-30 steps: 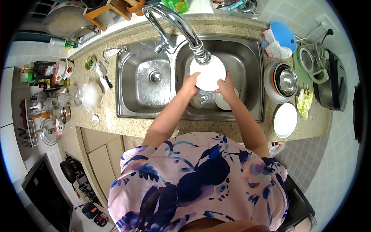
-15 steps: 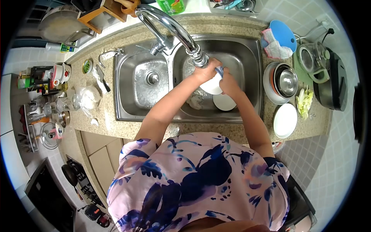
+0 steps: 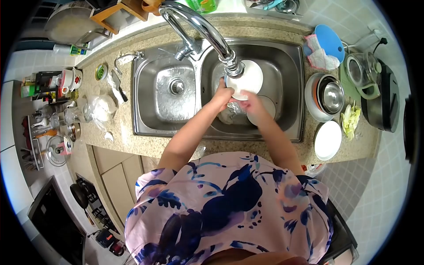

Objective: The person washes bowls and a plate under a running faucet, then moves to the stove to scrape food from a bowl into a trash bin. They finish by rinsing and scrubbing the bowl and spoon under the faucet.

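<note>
In the right-hand basin of the double sink (image 3: 164, 124), the left hand (image 3: 223, 96) is holding a white plate (image 3: 251, 79) under the faucet (image 3: 232, 65). Its grip is pinching the plate's near left edge between thumb and fingers. The right hand (image 3: 252, 104) is hovering at the plate's near edge; it is blurring, so whether its grip is touching the rim or standing just off it cannot be told. The plate is lying partly behind the faucet head.

Lower in the same basin of the sink, a second white dish (image 3: 268, 111) is resting partly beneath the right forearm, and a pale, unclear item is sitting to its left.

On the surface right of the sink, nested bowls (image 3: 332, 98) are standing behind an oval white plate (image 3: 328, 141), with leafy greens (image 3: 351, 120) lying beside them. Farther back, right of the sink, a pink-edged cloth (image 3: 321, 57) is draping against a blue round item (image 3: 330, 42). Left of the sink, a knife (image 3: 120, 90) is lying near a clear plastic bag (image 3: 103, 108).
</note>
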Motion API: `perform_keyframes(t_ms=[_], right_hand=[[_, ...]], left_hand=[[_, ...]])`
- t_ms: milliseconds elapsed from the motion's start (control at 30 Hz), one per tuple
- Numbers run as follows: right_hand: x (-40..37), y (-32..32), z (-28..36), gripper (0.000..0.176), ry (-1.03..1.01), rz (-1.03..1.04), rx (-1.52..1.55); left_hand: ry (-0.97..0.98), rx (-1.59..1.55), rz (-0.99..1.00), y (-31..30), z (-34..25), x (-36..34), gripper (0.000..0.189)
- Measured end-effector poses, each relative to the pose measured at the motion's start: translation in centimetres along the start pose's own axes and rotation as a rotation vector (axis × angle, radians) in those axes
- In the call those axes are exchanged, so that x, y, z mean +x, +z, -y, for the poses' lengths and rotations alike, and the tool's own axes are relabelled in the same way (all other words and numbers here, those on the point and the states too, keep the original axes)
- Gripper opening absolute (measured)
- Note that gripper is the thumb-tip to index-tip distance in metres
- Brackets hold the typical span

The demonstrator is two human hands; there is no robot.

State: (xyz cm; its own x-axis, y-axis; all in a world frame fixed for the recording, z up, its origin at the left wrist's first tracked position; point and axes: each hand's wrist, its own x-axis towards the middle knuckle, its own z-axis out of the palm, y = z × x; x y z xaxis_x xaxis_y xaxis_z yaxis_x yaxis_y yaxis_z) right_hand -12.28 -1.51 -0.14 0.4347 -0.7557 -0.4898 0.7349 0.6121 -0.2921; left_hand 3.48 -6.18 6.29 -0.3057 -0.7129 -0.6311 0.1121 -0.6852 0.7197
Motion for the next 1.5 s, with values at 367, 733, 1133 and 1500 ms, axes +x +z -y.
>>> perform_keyframes(t_ms=[367,733,1133,1500], right_hand=[[4.6,3.6,7.0,0.043,-0.34,-0.48,-1.716],[1.9,5.0,-1.4,0.045,-0.565,-0.356,-1.965],[2.0,3.1,-0.4,0.044,-0.372,0.152,-1.816],[-2.6,2.5,3.3,0.062,-0.239,-0.475,-1.023]], left_hand=[[-0.047,0.682,0.005,-1.4,-2.6,-1.7,0.057],[-0.134,0.091,-0.036,-1.1,-1.3,-0.9,0.061],[-0.179,-0.005,0.058,-2.7,-0.6,0.5,0.055],[-0.199,0.052,-0.005,-2.8,-2.9,-2.3,0.059]])
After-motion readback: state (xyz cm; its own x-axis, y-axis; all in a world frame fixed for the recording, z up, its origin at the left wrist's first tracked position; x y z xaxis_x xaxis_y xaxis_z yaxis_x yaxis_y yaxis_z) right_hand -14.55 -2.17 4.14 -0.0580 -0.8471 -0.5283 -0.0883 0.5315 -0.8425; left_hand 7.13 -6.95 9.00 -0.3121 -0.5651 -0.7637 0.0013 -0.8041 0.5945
